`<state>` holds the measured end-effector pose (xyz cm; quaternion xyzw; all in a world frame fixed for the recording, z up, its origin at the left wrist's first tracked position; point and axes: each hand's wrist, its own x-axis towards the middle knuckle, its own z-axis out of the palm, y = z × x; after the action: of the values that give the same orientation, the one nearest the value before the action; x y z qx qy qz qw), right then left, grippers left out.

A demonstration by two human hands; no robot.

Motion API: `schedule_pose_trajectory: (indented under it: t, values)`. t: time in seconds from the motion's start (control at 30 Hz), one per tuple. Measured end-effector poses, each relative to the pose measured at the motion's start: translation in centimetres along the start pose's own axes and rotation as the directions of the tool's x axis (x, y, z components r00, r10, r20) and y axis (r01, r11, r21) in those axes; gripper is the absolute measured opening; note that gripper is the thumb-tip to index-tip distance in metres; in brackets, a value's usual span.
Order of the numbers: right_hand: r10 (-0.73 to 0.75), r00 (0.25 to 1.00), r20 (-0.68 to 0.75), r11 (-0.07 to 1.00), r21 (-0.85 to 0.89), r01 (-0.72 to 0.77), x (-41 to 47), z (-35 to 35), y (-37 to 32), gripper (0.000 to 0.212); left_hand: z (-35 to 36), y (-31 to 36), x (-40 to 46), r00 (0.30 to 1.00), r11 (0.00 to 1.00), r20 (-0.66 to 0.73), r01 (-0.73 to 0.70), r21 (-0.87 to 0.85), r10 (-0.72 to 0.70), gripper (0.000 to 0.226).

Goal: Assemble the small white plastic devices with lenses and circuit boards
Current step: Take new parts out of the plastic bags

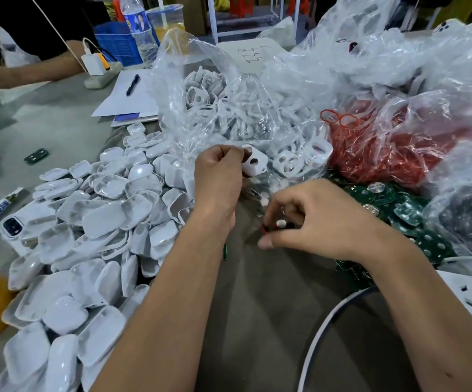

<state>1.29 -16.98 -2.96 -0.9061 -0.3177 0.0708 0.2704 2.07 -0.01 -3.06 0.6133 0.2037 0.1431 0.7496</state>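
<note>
Left hand (219, 176) pinching glossy white two-holed housing (254, 164), frame centre | right hand (314, 222) pinching small round white lens (281, 223) | rounded shells (87, 236) heaped left

A single head-worn wide-angle camera looks forward and down, close over the worktable (68, 94); both forearms enter from 6 o'clock, bags heaped toward 1 o'clock.

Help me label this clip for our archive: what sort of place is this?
Probably a small hand-assembly workshop. A heap of white plastic shells, green circuit boards and clear bags of parts cover the table, while the left hand holds a white housing.
</note>
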Motion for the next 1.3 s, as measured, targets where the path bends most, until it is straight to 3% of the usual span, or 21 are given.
schedule_pose_trajectory:
  t: [0.07, 0.17, 0.3, 0.37, 0.43, 0.5, 0.8, 1.1, 1.3]
  values:
    - [-0.007, 0.999, 0.044, 0.999, -0.050, 0.009, 0.1, 0.0, 0.0, 0.029, 0.0, 0.0, 0.0, 1.000, 0.998, -0.007, -0.008, 0.064, 0.009, 0.024]
    - [-0.022, 1.000, 0.017, 0.999, 0.026, 0.021, 0.4, 0.1, 0.3, 0.010, 0.0, 0.2, -0.4, 0.998, 0.997, 0.041, -0.041, 0.065, 0.038, 0.021]
    - [0.085, 0.969, -0.231, 0.965, 0.259, -0.022, 0.6, 0.2, 0.6, 0.010, 0.0, 0.7, -0.9, 0.987, 0.990, 0.129, -0.110, 0.085, 0.098, 0.040]
    - [0.199, 0.924, -0.328, 0.895, 0.446, -0.034, 0.7, 0.1, 0.9, 0.011, 0.1, 0.7, -1.1, 0.984, 0.989, 0.145, -0.119, 0.086, 0.105, 0.038]
    - [0.294, 0.898, -0.328, 0.749, 0.663, -0.003, 0.7, 0.1, 1.2, 0.010, 0.3, 0.5, -1.2, 0.979, 0.990, 0.173, -0.124, 0.073, 0.110, 0.034]
    - [0.351, 0.878, -0.326, 0.643, 0.765, 0.027, 0.8, 0.3, 1.3, 0.007, 0.4, 0.2, -1.1, 0.968, 0.989, 0.225, -0.131, 0.071, 0.112, 0.028]
    - [0.428, 0.815, -0.390, 0.531, 0.838, 0.123, 1.2, 0.7, 1.3, 0.015, 1.1, -1.1, -1.5, 0.938, 0.962, 0.279, -0.245, 0.118, 0.205, 0.004]
    - [0.452, 0.743, -0.494, 0.575, 0.798, 0.181, 1.7, 1.5, 1.1, 0.013, 2.1, -1.7, -2.1, 0.919, 0.931, 0.217, -0.355, 0.087, 0.330, 0.016]
    - [0.514, 0.808, -0.289, 0.263, 0.949, 0.172, 1.6, 1.0, 0.6, 0.003, 2.1, -1.6, -2.0, 0.864, 0.861, 0.224, -0.487, 0.148, 0.450, 0.009]
